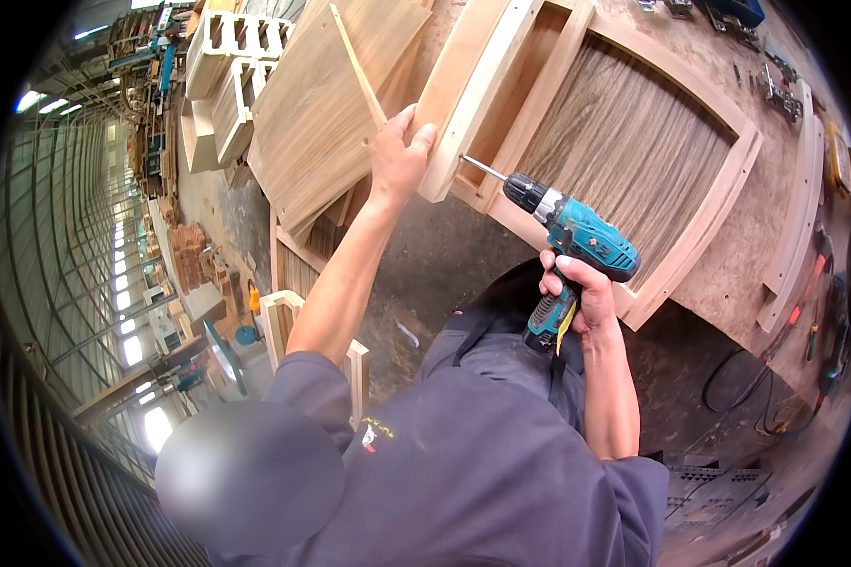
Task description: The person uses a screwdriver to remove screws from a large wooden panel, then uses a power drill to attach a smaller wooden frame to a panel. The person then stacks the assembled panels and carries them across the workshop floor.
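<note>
Sprawling across the right side, the bench [704,250] takes up the most room, its far reaches swallowed by the dark fisheye rim. On it lies a big wooden frame [742,156] around a dark-grained panel [615,123], and its upper end sits right at the picture's top edge; the drill blocks a piece of its near side. Over to the left, a wide brown board [321,123] leans out at an angle, partly covered by the forearm and hand. Between board and frame, here's the pale rail [471,113], running up and out of view, so its full length can't be told. Two curved strips [792,213] lie at the bench's right, one beside the other. A thin wooden stick [355,61] slants down to the left hand, and whether the fingers pin it is unclear.

Now the teal-and-black drill [586,236], level with the frame's near edge, nose pointed left at the rail! The right hand [591,293] has its grip closed around the handle; the trigger is lost behind fingers and housing. Up at the rail's near end, the left hand [402,156] has its grip clamped on that piece, thumb on top, most fingertips out of sight. Below the right hand, a yellow tag [566,326] dangles, too blurred to make out. Smallest of all, the slim bit [483,167] reaches the rail's pale edge, but contact at the tip can't be confirmed.
</note>
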The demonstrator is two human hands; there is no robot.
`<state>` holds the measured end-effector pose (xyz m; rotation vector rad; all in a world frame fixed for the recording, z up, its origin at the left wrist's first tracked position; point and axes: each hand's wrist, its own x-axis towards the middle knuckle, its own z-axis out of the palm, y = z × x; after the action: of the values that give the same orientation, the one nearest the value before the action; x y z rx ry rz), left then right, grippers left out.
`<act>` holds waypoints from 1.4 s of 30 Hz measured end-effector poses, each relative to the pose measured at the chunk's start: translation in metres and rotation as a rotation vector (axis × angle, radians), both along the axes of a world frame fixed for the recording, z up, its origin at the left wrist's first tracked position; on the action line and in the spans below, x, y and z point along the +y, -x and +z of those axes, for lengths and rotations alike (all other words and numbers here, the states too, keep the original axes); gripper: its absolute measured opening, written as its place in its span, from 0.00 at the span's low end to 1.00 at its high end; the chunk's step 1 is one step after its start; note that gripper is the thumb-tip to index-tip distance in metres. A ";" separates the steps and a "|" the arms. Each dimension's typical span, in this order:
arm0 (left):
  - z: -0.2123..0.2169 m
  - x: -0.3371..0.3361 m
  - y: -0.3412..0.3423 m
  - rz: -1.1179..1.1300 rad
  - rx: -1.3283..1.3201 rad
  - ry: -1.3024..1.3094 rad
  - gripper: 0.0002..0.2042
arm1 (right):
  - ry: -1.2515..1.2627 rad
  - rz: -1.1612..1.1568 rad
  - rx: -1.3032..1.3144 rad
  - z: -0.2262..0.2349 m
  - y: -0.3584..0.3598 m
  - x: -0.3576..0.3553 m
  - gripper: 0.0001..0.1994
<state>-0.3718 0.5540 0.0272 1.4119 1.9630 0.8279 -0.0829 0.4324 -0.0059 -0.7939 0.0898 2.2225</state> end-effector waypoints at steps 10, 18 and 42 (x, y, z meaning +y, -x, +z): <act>-0.003 0.000 0.001 0.006 0.079 -0.001 0.20 | 0.110 0.012 0.090 -0.001 0.002 -0.008 0.09; -0.007 -0.001 0.004 0.009 0.082 -0.003 0.21 | 0.055 0.015 0.033 0.001 0.001 -0.008 0.10; 0.044 -0.011 -0.020 -0.697 0.673 -0.335 0.19 | -0.023 -0.040 -0.042 0.008 -0.012 -0.013 0.18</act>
<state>-0.3522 0.5434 0.0714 2.6216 1.5615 0.3739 -0.0709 0.4199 0.0017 -0.8187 0.0591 2.1649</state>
